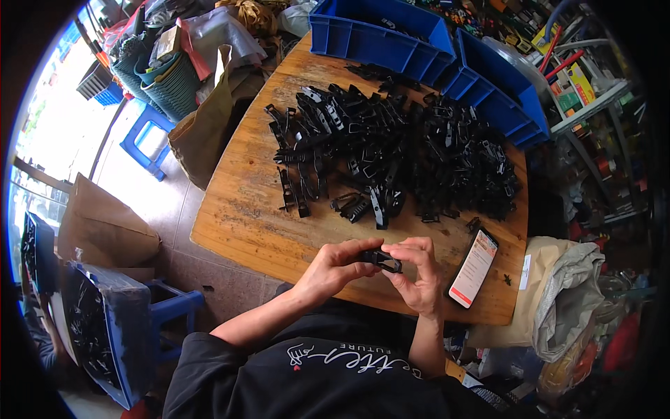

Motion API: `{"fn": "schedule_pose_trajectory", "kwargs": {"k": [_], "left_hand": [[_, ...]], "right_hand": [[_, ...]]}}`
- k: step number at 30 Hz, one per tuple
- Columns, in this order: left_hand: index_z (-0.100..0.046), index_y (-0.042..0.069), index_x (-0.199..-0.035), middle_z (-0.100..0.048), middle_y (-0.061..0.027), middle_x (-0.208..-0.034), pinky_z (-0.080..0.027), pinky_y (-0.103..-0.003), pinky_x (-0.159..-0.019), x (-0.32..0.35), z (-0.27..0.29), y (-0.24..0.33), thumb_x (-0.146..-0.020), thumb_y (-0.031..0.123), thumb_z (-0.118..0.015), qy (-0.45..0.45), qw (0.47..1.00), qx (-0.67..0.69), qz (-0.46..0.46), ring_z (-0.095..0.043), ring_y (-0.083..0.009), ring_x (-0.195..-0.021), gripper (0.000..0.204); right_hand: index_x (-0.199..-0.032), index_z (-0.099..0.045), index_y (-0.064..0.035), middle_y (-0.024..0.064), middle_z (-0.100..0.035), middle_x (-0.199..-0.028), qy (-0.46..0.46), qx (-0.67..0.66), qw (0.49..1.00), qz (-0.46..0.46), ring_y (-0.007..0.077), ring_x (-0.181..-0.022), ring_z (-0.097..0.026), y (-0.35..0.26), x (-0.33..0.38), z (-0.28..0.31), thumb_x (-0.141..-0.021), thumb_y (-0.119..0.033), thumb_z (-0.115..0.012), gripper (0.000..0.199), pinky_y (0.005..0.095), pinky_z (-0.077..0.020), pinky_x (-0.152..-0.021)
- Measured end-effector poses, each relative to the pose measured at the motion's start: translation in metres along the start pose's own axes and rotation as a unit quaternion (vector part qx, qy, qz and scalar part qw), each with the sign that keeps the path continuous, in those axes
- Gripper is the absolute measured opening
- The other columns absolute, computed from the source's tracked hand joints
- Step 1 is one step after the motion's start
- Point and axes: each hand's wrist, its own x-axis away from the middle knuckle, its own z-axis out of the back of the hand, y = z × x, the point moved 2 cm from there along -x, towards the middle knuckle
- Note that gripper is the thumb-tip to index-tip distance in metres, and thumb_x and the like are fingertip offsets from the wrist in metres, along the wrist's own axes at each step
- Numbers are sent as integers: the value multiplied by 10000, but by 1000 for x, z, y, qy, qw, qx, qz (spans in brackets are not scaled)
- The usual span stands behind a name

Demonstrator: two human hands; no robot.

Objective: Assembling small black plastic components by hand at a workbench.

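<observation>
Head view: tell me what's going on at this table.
A person sits at a wooden table and holds one small black plastic clip between both hands, the left hand and the right hand pinching it with their fingers just above the table's near edge. A big heap of black clips like it covers the middle of the table. A phone with its screen lit lies to the right of the hands. Blue bins stand at the far edge.

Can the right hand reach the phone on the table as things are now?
Probably yes. The phone lies face up on the wooden table just beside the right hand, with nothing between them, but that hand and the left hand hold a black clip.
</observation>
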Motion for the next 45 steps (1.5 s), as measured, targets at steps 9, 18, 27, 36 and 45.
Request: {"fn": "schedule_pose_trajectory", "kwargs": {"k": [9,18,27,36,45], "left_hand": [[-510,29,-1083,-559,-34,-829,-454,-245,-656,1,3,-1,-771,57,-668,73,991,88,-70,-536,-106,-733,351],[-502,48,-872,-569,-73,-836,-445,-265,-675,-5,30,-10,-828,154,-555,65,945,309,-79,-546,-142,-730,126],[-484,50,-735,-476,-2,-643,-342,-203,-552,1,84,35,-723,-26,-552,273,938,9,-213,-428,-88,-565,102],[-637,11,-905,-577,-19,-834,-382,-200,-598,3,94,39,-711,-32,-640,333,848,-293,-290,-476,-66,-637,199],[-650,53,-896,-626,-90,-931,-485,-326,-770,-25,45,40,-675,-15,-661,227,779,-497,-307,-604,-250,-892,232]], "right_hand": [[-954,-582,12,58,-574,-792,-30,-149,967,-205,128,-774,-559,10,12,-17,-886,-288,-571,308,252,-435,-704],[-960,-593,-12,94,-603,-894,-49,-3,998,-33,237,-809,-565,-7,-8,-39,-813,-236,-652,274,331,-459,-728],[-1062,-581,-30,80,-582,-1060,-24,248,965,83,257,-955,-510,-1,-54,-61,-735,-26,-635,332,354,-423,-830],[-1004,-566,-78,42,-533,-978,-45,327,944,-14,239,-988,-457,20,-34,-50,-682,-16,-629,334,395,-330,-875],[-991,-570,-85,57,-542,-942,53,300,952,-40,257,-934,-478,13,-1,-28,-623,-81,-745,407,390,-355,-862]]}}
